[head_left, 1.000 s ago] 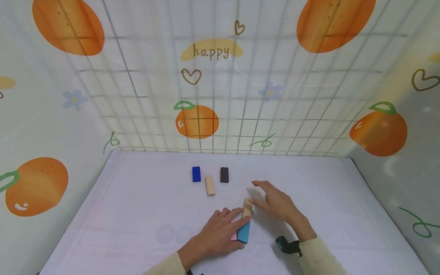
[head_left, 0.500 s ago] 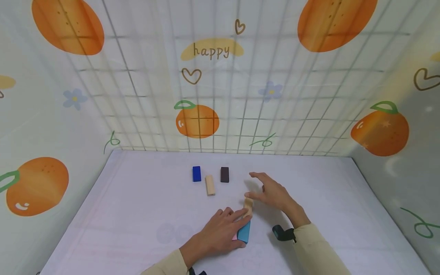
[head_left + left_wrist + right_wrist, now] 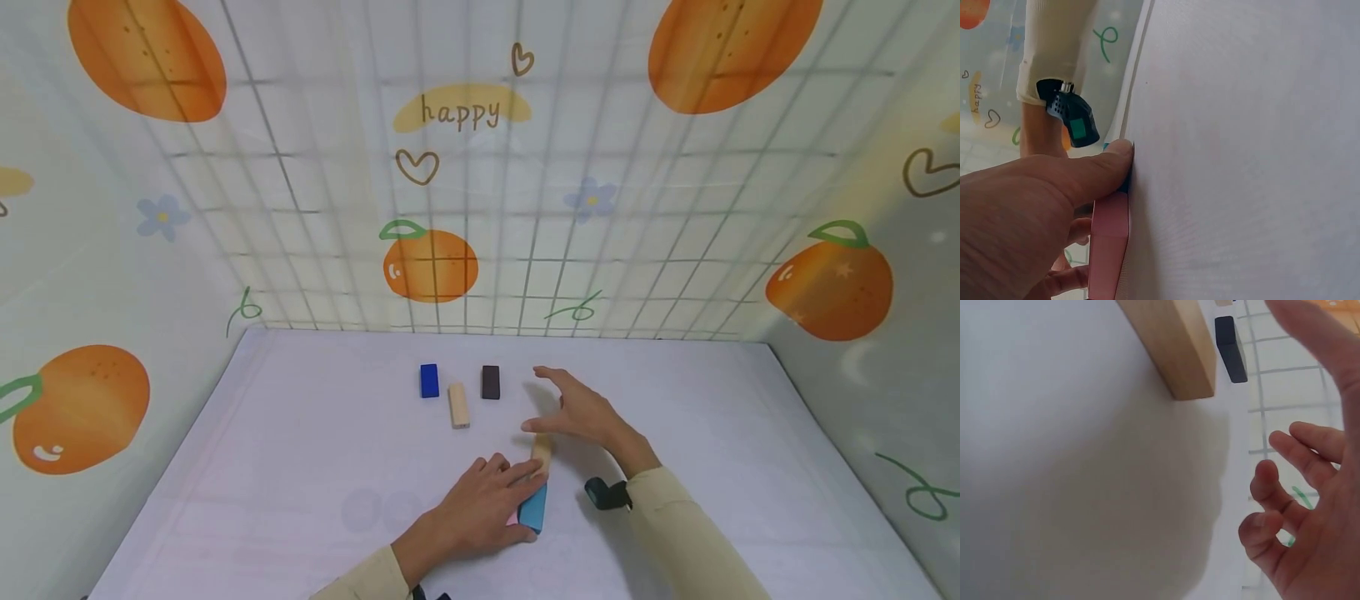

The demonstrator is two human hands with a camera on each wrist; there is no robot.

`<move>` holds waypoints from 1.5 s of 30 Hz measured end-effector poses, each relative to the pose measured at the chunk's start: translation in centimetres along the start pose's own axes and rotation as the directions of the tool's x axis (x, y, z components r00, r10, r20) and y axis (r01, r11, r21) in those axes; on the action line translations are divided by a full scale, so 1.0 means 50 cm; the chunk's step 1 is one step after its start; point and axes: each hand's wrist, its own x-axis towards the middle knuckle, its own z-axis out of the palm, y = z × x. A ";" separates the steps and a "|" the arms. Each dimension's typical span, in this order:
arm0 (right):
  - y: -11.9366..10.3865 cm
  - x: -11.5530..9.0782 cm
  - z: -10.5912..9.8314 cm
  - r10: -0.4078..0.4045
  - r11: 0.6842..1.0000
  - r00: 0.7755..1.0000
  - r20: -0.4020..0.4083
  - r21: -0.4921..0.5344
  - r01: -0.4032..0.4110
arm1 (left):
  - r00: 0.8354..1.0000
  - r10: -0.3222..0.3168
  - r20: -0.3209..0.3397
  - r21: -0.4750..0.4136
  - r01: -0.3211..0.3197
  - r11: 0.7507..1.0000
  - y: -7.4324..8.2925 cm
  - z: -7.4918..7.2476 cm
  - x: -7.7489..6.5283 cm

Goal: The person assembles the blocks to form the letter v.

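My left hand (image 3: 483, 504) lies over a row of blocks near the front middle of the table. Its thumb is at the near end of a light blue block (image 3: 532, 510) and its fingers reach across the far end, holding it. A pink block (image 3: 1109, 250) sits alongside, mostly hidden under the hand in the head view. Lined up beyond the light blue one is a plain wooden block (image 3: 541, 450), with left fingertips on its near part. My right hand (image 3: 588, 412) hovers past that block's far end, thumb and fingers spread, nothing between them.
Farther back on the white table (image 3: 300, 450) lie a dark blue block (image 3: 429, 381), a dark brown block (image 3: 491, 382) and a second plain wooden block (image 3: 458, 406). A patterned curtain (image 3: 330, 250) over a wire grid closes off the back.
My right hand has left the wooden block's side and moved away and leftward, past its far end. My left hand and the blocks have stayed nearly still.
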 end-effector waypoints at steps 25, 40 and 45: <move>-0.015 0.080 0.034 0.018 0.999 0.998 0.056 -0.043 -0.015 | 0.999 0.031 -0.041 0.017 -0.031 0.999 -0.012 0.011 -0.004; -0.009 0.102 0.038 -0.059 0.994 0.997 0.040 -0.085 0.062 | 0.999 0.038 -0.032 0.001 -0.038 0.999 -0.009 0.002 -0.002; -0.003 0.114 0.048 -0.081 0.991 0.996 0.034 -0.100 0.084 | 0.999 0.040 -0.037 0.004 -0.040 0.999 -0.013 0.007 -0.002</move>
